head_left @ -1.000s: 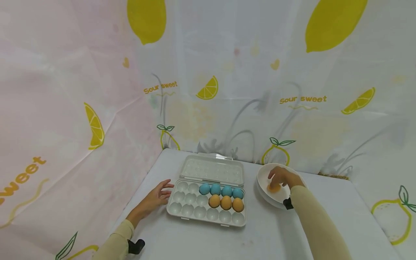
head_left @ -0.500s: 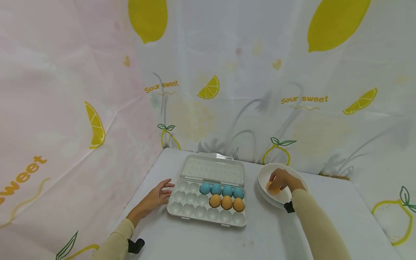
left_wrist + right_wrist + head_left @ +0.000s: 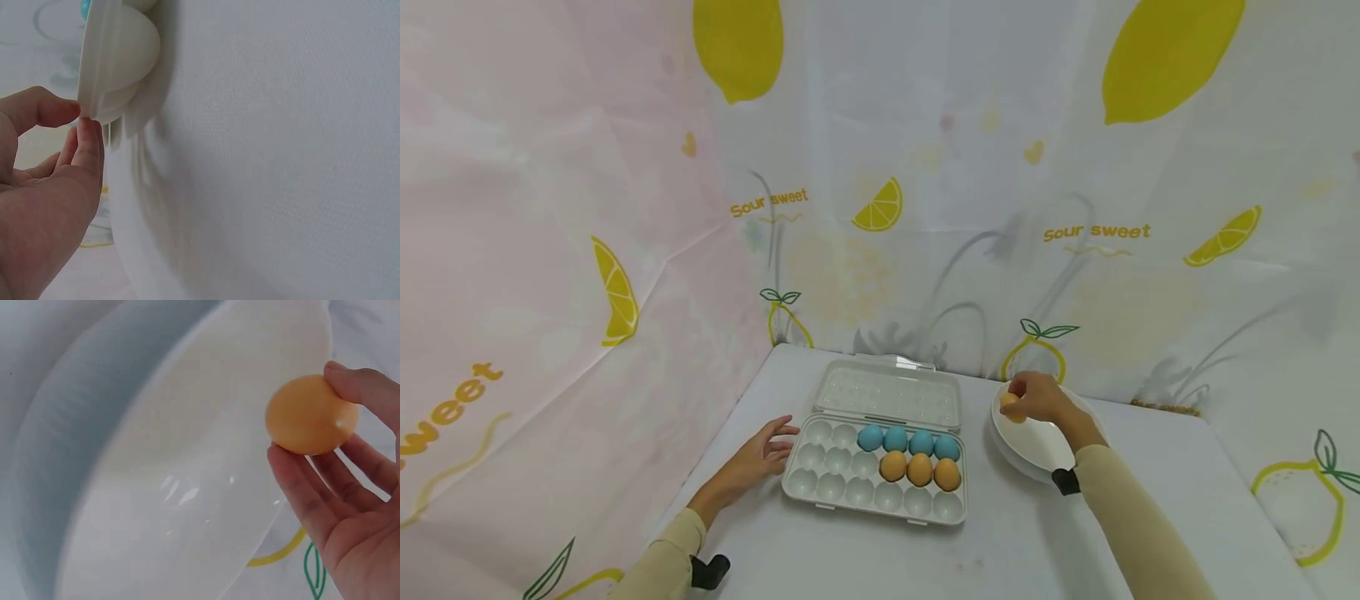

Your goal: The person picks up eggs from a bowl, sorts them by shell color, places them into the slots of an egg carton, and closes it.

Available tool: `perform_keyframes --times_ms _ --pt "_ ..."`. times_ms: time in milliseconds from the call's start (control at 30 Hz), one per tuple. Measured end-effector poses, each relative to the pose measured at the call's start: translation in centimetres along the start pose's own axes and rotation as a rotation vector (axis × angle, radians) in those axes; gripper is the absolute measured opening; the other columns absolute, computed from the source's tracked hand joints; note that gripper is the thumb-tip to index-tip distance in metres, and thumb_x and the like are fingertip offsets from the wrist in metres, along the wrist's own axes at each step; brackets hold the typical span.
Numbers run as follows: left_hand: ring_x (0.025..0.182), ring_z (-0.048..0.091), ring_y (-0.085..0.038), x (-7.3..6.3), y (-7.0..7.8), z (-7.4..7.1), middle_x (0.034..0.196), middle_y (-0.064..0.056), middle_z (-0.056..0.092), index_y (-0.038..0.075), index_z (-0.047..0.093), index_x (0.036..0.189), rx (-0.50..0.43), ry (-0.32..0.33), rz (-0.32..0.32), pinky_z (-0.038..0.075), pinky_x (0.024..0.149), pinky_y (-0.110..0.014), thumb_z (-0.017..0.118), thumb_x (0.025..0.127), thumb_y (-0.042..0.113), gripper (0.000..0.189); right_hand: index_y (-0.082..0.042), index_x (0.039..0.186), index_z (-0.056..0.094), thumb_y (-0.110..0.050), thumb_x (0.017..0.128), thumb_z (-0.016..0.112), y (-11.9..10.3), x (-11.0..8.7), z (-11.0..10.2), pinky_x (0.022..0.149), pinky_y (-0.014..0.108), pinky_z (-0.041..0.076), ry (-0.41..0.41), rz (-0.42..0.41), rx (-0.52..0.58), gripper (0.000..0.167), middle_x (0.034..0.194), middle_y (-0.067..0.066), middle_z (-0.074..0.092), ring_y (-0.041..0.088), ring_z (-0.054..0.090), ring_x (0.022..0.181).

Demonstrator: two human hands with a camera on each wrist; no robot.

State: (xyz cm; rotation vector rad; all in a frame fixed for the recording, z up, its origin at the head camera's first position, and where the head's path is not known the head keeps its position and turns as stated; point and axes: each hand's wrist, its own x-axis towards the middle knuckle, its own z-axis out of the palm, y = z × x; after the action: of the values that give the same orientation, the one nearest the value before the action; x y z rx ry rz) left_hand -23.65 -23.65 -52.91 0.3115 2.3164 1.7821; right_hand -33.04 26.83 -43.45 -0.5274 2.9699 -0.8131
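Note:
My right hand (image 3: 1041,396) pinches an orange-brown egg (image 3: 309,415) between thumb and fingertips, over the left side of a white bowl (image 3: 1033,450). In the right wrist view the bowl's glossy inner wall lies behind the egg. My left hand (image 3: 756,462) is beside the left edge of a white egg carton (image 3: 874,525), its fingers loosely extended. The left wrist view has its thumb and fingertips right at the carton's rim (image 3: 94,69). Several blue eggs (image 3: 895,438) sit in the carton's back row at the right, with 3 orange-brown eggs (image 3: 920,470) in the middle row.
The carton's clear lid (image 3: 887,392) is folded back flat behind it. A white-covered table (image 3: 1000,550) carries everything. Lemon-printed cloth walls (image 3: 940,275) rise behind and to the left.
My right hand has closed round the orange-brown egg in the bowl and lifted it up and left toward the bowl's rim. My left hand has stayed by the carton.

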Motion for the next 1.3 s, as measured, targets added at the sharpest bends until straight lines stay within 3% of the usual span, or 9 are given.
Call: perform_keyframes --times_ms 200,400,567,800,1033,1300 --pt "0.128 0.044 -0.041 0.0 0.0 0.1 0.146 -0.022 0.037 0.000 0.020 0.152 -0.010 0.002 0.004 0.036 0.106 -0.052 0.059 0.084 -0.008 0.080 0.000 0.101 0.070 -0.020 0.077 0.077 -1.6 0.2 0.3 0.060 0.033 0.049 0.055 -0.077 -0.002 0.032 0.085 0.008 0.066 0.022 0.059 0.073" --pt "0.129 0.043 -0.041 -0.3 0.1 0.2 0.146 -0.022 0.037 0.000 0.019 0.152 -0.004 -0.003 -0.007 0.037 0.106 -0.053 0.060 0.084 -0.006 0.079 -0.005 0.089 0.070 -0.018 0.076 0.080 -4.1 0.4 0.9 0.061 0.032 0.051 0.107 -0.142 0.082 0.021 0.083 0.004 0.065 0.020 0.060 0.075" --pt "0.128 0.044 -0.041 -0.3 0.0 0.2 0.145 -0.023 0.036 0.000 0.019 0.152 -0.006 -0.007 0.012 0.038 0.105 -0.050 0.063 0.087 -0.002 0.079 -0.007 0.087 0.068 -0.018 0.072 0.085 -6.5 0.6 1.8 0.063 0.031 0.052 0.125 -0.224 0.109 0.025 0.081 0.001 0.063 0.017 0.058 0.074" --pt "0.127 0.044 -0.040 -0.1 0.0 0.1 0.145 -0.023 0.037 0.000 0.019 0.152 -0.009 -0.007 0.021 0.042 0.102 -0.042 0.064 0.088 -0.001 0.078 -0.008 0.090 0.069 -0.017 0.074 0.083 -9.6 0.4 4.2 0.064 0.028 0.053 0.095 -0.304 0.167 0.023 0.080 -0.003 0.065 0.013 0.061 0.074" --pt "0.127 0.045 -0.040 -0.1 -0.2 0.1 0.145 -0.023 0.037 0.000 0.018 0.153 -0.004 -0.011 0.023 0.041 0.103 -0.044 0.062 0.085 -0.004 0.080 0.000 0.102 0.071 -0.014 0.076 0.083 -12.1 -0.2 7.1 0.070 0.024 0.056 0.024 -0.401 0.236 0.031 0.094 0.004 0.068 0.017 0.063 0.085" --pt "0.127 0.045 -0.039 0.1 -0.5 0.0 0.145 -0.022 0.037 0.001 0.018 0.153 -0.009 -0.014 0.030 0.042 0.102 -0.038 0.062 0.086 -0.003 0.080 0.000 0.103 0.070 -0.008 0.077 0.081 -14.1 -0.4 9.8 0.073 0.030 0.058 -0.020 -0.406 0.330 0.029 0.100 0.005 0.067 0.019 0.063 0.091"
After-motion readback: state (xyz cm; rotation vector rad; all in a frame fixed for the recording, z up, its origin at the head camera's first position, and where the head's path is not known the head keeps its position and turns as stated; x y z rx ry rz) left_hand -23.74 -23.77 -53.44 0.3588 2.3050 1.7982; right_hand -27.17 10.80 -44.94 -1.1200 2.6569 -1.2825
